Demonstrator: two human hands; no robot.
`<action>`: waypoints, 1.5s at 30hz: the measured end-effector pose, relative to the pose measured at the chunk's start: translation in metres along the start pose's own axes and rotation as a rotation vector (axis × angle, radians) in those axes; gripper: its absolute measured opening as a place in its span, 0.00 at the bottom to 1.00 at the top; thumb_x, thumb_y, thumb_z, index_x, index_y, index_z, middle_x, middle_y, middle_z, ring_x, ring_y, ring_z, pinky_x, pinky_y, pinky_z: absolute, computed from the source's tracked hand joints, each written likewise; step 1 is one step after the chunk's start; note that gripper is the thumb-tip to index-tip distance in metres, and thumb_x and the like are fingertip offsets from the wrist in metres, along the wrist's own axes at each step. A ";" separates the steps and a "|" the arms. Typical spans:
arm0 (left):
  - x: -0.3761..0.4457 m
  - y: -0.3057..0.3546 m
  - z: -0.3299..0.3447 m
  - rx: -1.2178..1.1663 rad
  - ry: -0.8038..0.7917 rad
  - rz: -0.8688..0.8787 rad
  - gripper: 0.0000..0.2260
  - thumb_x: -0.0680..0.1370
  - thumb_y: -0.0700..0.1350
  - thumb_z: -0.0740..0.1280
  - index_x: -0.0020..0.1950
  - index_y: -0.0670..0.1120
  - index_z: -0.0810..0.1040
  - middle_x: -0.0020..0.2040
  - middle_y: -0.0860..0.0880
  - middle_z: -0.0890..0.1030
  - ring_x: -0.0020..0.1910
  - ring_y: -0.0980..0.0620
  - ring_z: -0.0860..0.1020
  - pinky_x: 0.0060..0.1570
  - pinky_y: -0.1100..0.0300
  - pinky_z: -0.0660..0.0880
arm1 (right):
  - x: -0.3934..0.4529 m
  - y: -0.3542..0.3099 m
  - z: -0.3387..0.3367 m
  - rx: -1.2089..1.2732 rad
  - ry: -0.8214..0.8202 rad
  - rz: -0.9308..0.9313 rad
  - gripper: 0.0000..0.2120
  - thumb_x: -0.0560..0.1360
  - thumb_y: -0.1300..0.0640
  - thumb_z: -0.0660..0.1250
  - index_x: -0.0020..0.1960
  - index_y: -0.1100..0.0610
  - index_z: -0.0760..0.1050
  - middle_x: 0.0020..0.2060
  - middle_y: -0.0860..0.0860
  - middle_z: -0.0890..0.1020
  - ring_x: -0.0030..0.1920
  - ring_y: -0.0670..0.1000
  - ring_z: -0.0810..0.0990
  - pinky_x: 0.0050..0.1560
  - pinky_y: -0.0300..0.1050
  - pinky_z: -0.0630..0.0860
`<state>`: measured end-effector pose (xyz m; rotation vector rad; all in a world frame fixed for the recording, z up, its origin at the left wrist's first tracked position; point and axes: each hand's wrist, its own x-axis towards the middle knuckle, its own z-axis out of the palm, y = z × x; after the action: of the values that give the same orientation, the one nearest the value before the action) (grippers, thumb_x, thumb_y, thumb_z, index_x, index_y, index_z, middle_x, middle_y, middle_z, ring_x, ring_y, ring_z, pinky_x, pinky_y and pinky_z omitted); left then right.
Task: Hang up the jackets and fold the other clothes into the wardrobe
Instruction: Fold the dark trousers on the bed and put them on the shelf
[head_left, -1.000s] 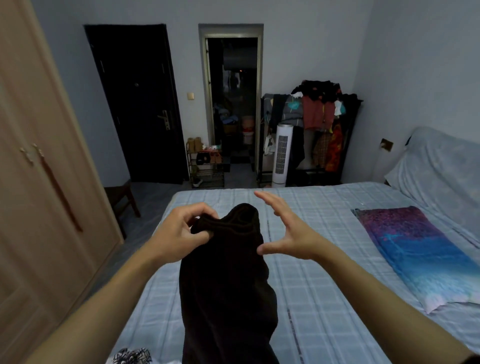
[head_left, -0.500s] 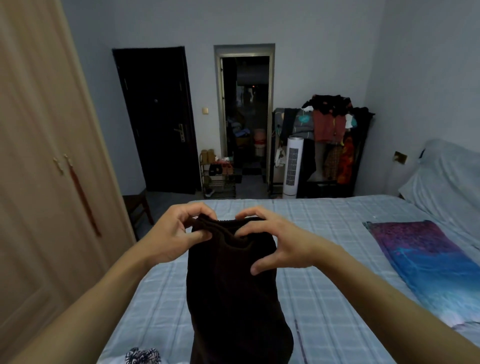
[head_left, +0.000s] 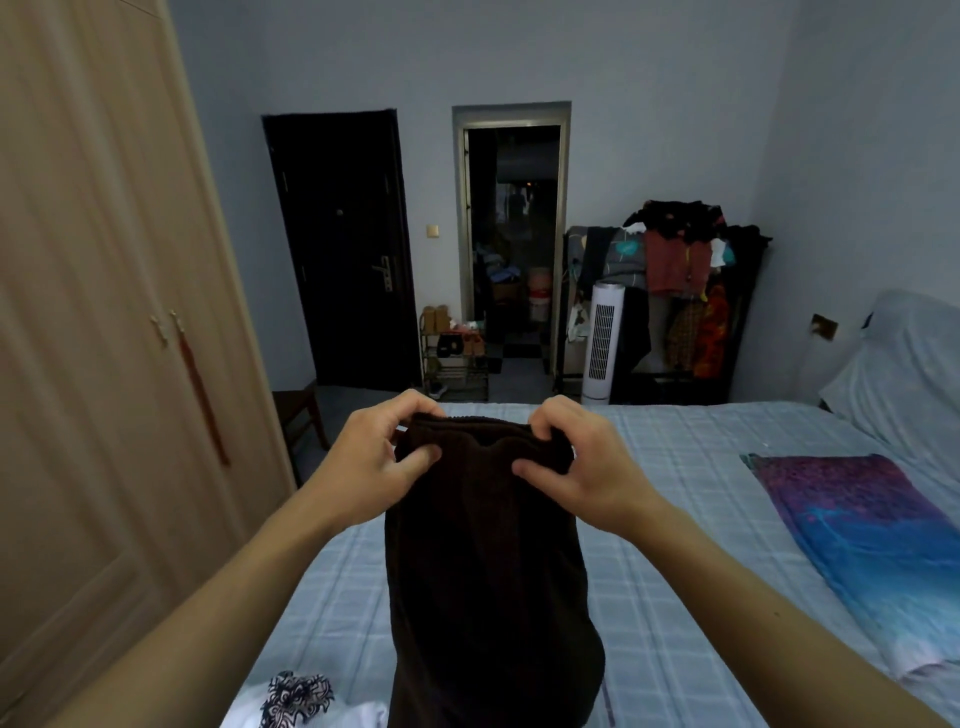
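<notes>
Bare checked bed (head_left: 691, 519) lies open ahead; the shut wardrobe (head_left: 104, 312) walls the left.

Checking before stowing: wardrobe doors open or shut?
Shut. Both wardrobe doors sit flush, knobs side by side, no interior showing; only part of the wardrobe is in frame.

I am looking into a bedroom in someone's home. A bed (head_left: 675, 467) with a pale checked sheet fills the foreground, and a tall wooden wardrobe (head_left: 104, 312) with closed doors stands along the left wall. At the far wall I see a dark entrance door (head_left: 343, 249), an open doorway (head_left: 511, 234) into a cluttered dim room, a low shoe rack (head_left: 454, 358) with shoes, a white tower fan (head_left: 602, 343) and an open clothes rack (head_left: 675, 291) heaped with garments.
</notes>
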<state>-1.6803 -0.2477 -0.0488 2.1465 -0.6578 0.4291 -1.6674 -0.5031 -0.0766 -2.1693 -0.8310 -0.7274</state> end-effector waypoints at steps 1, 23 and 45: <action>-0.004 0.003 0.002 -0.002 -0.001 -0.004 0.14 0.75 0.37 0.72 0.51 0.56 0.78 0.47 0.54 0.81 0.46 0.50 0.81 0.43 0.53 0.80 | -0.004 -0.002 0.001 -0.008 0.034 0.005 0.18 0.70 0.59 0.76 0.42 0.51 0.65 0.40 0.46 0.73 0.40 0.48 0.73 0.42 0.38 0.72; -0.142 0.084 -0.089 0.027 0.268 0.175 0.13 0.68 0.39 0.79 0.47 0.49 0.78 0.43 0.58 0.79 0.42 0.63 0.78 0.42 0.73 0.72 | -0.093 -0.202 0.006 0.319 0.048 0.309 0.28 0.67 0.61 0.80 0.62 0.49 0.74 0.54 0.47 0.82 0.57 0.44 0.81 0.56 0.42 0.79; -0.175 0.277 -0.242 -0.372 0.380 0.427 0.13 0.71 0.39 0.77 0.54 0.48 0.80 0.48 0.52 0.84 0.47 0.57 0.83 0.44 0.60 0.80 | -0.049 -0.462 -0.142 0.339 0.393 0.080 0.20 0.69 0.56 0.78 0.59 0.58 0.79 0.50 0.52 0.86 0.51 0.52 0.86 0.49 0.50 0.83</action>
<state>-2.0027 -0.1443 0.1783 1.5153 -0.8940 0.8471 -2.0711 -0.3712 0.1596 -1.6761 -0.6060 -0.8659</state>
